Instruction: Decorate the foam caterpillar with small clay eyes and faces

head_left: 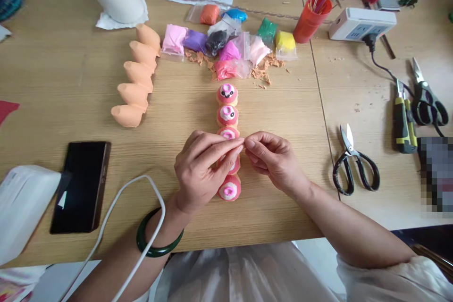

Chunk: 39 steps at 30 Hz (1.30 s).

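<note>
A row of pink domes (228, 189) with white patches and raised pink rings runs down the middle of the table. The farthest dome (227, 95) carries small black marks, and the one before it (227, 114) has a single black-edged dot. Over the middle of this row, my left hand (203, 165) is closed in a pinch, partly covering the domes beneath. Its fingertips meet those of my right hand (274, 158), also pinched, just right of the row. Whatever lies between the fingertips is too small or hidden to make out.
Bags of coloured clay (230, 51) lie beyond the row amid brown scraps. A peach egg-carton strip (132, 80) and a phone (80, 187) are at left. A white cable (146, 177) crosses my left forearm. Scissors (350, 151), cutters (403, 122) and a red cup (307, 28) stand right.
</note>
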Tool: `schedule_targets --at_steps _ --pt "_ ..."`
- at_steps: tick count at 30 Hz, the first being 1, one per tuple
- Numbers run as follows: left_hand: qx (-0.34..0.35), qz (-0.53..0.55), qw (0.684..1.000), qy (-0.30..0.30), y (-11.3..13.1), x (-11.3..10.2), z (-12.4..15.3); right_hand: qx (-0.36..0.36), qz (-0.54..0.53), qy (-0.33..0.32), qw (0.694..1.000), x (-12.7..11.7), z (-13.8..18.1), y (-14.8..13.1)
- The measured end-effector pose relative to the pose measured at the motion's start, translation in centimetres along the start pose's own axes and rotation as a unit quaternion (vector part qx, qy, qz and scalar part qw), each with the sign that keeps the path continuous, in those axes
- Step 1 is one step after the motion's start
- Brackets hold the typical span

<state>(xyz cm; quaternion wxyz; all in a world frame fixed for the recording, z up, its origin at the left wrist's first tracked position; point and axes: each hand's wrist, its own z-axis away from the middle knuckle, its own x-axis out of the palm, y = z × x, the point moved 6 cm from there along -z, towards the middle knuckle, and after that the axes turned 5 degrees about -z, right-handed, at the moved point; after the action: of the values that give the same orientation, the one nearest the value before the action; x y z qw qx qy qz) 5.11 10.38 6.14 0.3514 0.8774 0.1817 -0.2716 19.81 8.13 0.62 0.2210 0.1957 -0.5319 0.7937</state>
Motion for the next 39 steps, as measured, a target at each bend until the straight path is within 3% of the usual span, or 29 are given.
schedule_targets --at_steps 8,13,22,30,35,39 --pt "-0.004 0.017 1.0 -0.01 0.1 0.0 -0.1 0.0 0.009 0.021 1.0 -0.4 -0.1 0.1" --pt "-0.035 0.008 0.999 0.014 -0.4 -0.5 -0.1 -0.017 0.016 0.03 0.999 -0.7 -0.3 0.0" --pt "0.081 -0.099 0.992 0.02 0.8 -0.3 0.0 -0.105 0.113 0.05 0.987 -0.8 0.2 -0.6" --pt "0.113 -0.137 0.984 0.01 1.3 -0.1 0.1 -0.165 0.175 0.053 0.969 -0.5 0.4 -1.4" --pt "0.063 -0.102 0.993 0.012 0.8 0.0 0.0 -0.181 0.217 0.052 0.958 -0.7 0.5 -1.3" --pt "-0.086 0.036 0.996 0.008 -0.7 0.1 -0.1 -0.186 0.216 0.078 0.955 -1.4 0.6 -1.2"
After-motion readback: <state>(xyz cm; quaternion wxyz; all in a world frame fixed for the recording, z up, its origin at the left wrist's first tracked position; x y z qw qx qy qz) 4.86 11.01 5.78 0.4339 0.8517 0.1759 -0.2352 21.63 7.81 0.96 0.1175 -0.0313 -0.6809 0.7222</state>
